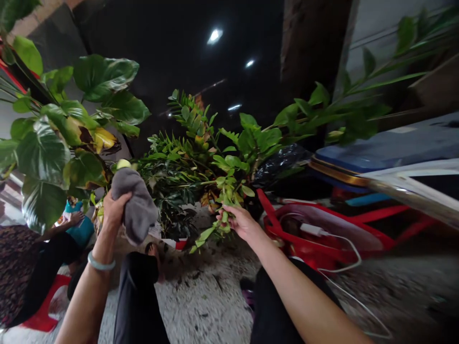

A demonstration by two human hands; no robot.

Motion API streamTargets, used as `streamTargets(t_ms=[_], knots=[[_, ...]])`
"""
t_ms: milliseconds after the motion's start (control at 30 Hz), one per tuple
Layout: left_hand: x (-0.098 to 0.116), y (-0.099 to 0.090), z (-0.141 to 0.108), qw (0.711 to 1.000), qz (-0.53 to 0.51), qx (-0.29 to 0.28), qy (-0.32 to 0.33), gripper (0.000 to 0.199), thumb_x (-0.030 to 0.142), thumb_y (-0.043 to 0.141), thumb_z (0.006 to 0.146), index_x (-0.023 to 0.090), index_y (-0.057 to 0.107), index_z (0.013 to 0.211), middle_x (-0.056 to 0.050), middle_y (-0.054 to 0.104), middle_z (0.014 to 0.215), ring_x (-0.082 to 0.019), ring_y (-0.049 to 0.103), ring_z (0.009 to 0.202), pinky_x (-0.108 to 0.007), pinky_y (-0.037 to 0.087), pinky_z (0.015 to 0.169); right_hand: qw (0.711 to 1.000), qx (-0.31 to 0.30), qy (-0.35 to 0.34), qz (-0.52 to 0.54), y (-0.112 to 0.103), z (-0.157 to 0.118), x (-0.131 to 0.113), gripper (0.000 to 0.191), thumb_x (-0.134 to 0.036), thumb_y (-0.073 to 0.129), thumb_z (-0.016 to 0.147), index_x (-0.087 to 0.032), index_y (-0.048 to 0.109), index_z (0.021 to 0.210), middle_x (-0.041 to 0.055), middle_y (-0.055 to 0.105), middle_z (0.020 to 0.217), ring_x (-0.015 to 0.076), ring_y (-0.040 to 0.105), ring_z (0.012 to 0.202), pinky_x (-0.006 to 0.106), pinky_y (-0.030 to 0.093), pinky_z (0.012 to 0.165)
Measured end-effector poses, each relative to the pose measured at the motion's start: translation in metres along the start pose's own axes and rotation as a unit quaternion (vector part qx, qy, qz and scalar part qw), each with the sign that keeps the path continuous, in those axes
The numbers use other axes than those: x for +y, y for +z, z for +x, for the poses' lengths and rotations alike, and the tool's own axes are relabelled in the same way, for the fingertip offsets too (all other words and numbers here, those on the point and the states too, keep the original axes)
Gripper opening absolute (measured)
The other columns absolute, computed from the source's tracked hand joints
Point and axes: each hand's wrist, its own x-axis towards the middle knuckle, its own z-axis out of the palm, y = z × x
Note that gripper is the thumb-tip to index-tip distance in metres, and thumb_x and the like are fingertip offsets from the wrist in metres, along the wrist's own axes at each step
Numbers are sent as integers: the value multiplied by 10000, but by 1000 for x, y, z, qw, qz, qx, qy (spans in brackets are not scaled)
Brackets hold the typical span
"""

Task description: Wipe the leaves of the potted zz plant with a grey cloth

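My left hand (pixel 114 211) is raised and grips a folded grey cloth (pixel 136 206), with a pale green bangle (pixel 101 262) on its wrist. A pale leaf tip shows just above the cloth. My right hand (pixel 241 222) is closed around a leafy green plant stem (pixel 223 205) with glossy oval leaves. Behind both hands stands a dense group of potted foliage plants (pixel 182 162). Large variegated leaves (pixel 43 153) spread to the left of my left hand. The pots are mostly hidden.
A seated person's hand (pixel 74 219) and teal top (pixel 81 228) are at the left. A red stool (pixel 319 239) with a white cable (pixel 344 248) stands at the right, near a black plastic bag (pixel 279 165). Soil specks mark the concrete floor (pixel 204 306).
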Motion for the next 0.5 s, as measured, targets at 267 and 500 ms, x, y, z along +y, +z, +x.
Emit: streamTargets(t_ms=[267, 500], knots=[[-57, 53, -77, 931, 110, -340, -72, 321, 159, 814, 530, 187, 774, 848, -18, 754, 794, -278, 697, 824, -378, 556, 795, 1000, -2, -12, -1, 1, -1, 0, 109, -146, 738, 790, -190, 658, 849, -3, 707, 632, 188, 716, 514, 230, 511, 380], [-5, 59, -14, 989, 11, -105, 100, 464, 386, 809, 661, 188, 712, 1069, -56, 752, 970, -261, 671, 898, -366, 561, 820, 1000, 4, -1, -5, -2, -3, -3, 117, -136, 733, 816, -193, 640, 772, -1, 700, 621, 180, 715, 511, 223, 517, 381]])
